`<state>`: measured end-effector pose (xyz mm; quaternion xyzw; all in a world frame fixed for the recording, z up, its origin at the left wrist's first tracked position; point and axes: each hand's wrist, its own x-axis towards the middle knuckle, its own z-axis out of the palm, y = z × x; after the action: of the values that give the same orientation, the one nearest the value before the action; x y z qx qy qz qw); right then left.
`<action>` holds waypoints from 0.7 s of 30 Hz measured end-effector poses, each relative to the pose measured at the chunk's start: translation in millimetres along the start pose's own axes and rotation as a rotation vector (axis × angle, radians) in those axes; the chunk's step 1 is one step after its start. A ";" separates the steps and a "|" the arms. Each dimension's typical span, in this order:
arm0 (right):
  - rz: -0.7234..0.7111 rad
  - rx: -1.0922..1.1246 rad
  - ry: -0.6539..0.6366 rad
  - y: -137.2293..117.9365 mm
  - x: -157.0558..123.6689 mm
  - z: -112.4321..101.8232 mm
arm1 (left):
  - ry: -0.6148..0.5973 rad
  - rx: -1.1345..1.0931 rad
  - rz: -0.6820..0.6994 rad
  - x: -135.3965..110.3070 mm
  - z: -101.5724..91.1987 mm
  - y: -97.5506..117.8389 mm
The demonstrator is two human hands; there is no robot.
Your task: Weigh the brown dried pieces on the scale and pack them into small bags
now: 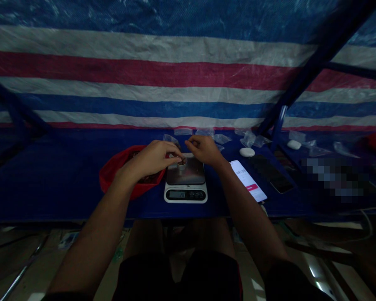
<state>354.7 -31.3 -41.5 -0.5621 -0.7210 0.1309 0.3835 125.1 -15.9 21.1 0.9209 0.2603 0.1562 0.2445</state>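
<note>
A small pale cup [182,166] is standing on the steel plate of a digital scale [185,184] at the middle of the blue counter [50,184]. The left hand [153,159] is hovering over the cup, its fingers [175,157] pinching together at the rim; what they grip is too small to tell. The right hand [205,149] is resting just behind the scale, fingers curled, grip unclear. A red bag [113,171] is lying just left of the scale, a lit phone [249,180] to its right, and clear plastic bags [222,138] are lying along the back.

One scale [185,184], one cup [181,166], one red bag [113,173], two phones [249,180], two white cases [247,152] — and two hands [155,158].
</note>
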 end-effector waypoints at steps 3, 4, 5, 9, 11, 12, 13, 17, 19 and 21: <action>0.046 0.093 -0.090 -0.8 -1.4 -9.0 | 0.029 0.059 -0.052 -7.9 -5.7 -0.2; 0.078 0.132 -0.156 -1.3 -2.7 -14.5 | 0.022 0.085 -0.083 -11.3 -7.1 0.4; 0.114 0.168 -0.243 -1.9 -4.5 -21.0 | 0.004 0.109 -0.121 -15.0 -8.0 1.4; 0.226 0.270 -0.525 -4.8 -14.4 -51.2 | -0.161 0.164 -0.239 -32.5 -6.6 6.1; 0.247 0.178 -0.541 -6.3 -18.7 -63.0 | -0.229 0.192 -0.266 -41.2 -4.5 5.1; 0.262 0.139 -0.552 -7.0 -20.3 -66.8 | -0.246 0.215 -0.280 -45.3 -3.6 2.9; 0.272 0.106 -0.569 -7.5 -21.5 -69.1 | -0.254 0.239 -0.297 -49.1 -3.1 -0.4; 0.264 0.065 -0.647 -6.2 -22.5 -66.4 | -0.261 0.292 -0.328 -61.5 -2.5 -20.7; 0.255 0.080 -0.650 -3.5 -22.1 -62.3 | -0.256 0.311 -0.329 -65.6 -2.2 -29.3; 0.244 0.092 -0.641 -0.4 -21.7 -59.3 | -0.245 0.348 -0.341 -67.6 -1.1 -33.0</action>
<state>397.5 -65.5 -10.3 -0.5567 -0.7256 0.3778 0.1440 56.2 -28.5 -6.4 0.9040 0.4028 -0.0469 0.1351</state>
